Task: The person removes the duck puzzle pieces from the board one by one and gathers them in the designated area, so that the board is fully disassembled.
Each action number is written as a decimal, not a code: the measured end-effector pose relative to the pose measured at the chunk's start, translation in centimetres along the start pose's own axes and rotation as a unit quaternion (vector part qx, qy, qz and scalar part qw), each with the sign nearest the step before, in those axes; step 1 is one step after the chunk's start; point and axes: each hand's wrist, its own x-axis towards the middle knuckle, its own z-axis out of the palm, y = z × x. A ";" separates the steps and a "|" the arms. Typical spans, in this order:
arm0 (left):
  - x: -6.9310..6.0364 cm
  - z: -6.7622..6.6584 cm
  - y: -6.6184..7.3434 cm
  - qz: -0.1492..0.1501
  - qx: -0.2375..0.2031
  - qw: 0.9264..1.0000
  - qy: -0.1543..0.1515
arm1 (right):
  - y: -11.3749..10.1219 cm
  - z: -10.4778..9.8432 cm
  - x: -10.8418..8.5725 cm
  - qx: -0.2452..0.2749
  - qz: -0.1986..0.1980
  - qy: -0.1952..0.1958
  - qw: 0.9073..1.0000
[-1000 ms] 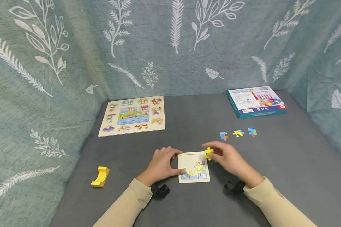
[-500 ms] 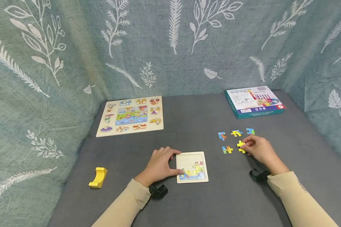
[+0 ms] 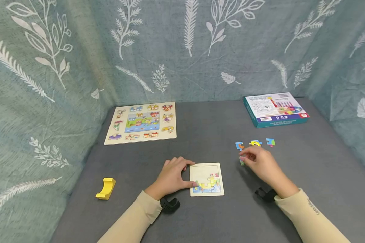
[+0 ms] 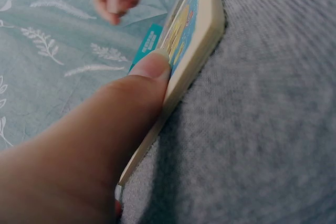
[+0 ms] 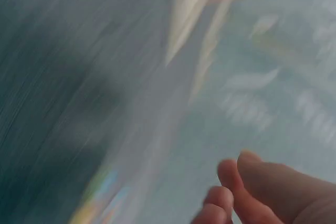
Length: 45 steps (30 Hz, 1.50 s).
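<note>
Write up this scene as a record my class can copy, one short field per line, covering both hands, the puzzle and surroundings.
Left hand: grips the small tray by its left side
Right hand: near a partly hidden piece; no held piece visible
Small tray: fitted pieces along bottom and right; upper left bare
Loose row: three pieces beyond the right hand
Far side: picture board left, box right
Near left: yellow curved block

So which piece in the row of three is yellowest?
The middle piece: it's mainly yellow. The left piece shows blue and orange, the right piece blue and green.
</note>
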 end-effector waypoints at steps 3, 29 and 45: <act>-0.1 0.0 -0.1 0.001 0.001 1.000 0.002 | -3.1 1.8 -0.4 0.003 -0.052 -0.047 0.998; 0.0 -0.2 0.3 0.000 0.014 1.000 -0.008 | -4.7 6.3 -1.7 0.001 -0.032 -0.133 0.991; 0.1 -0.4 0.5 -0.010 0.008 1.000 -0.020 | -2.7 3.4 -0.9 0.092 0.012 -0.073 0.993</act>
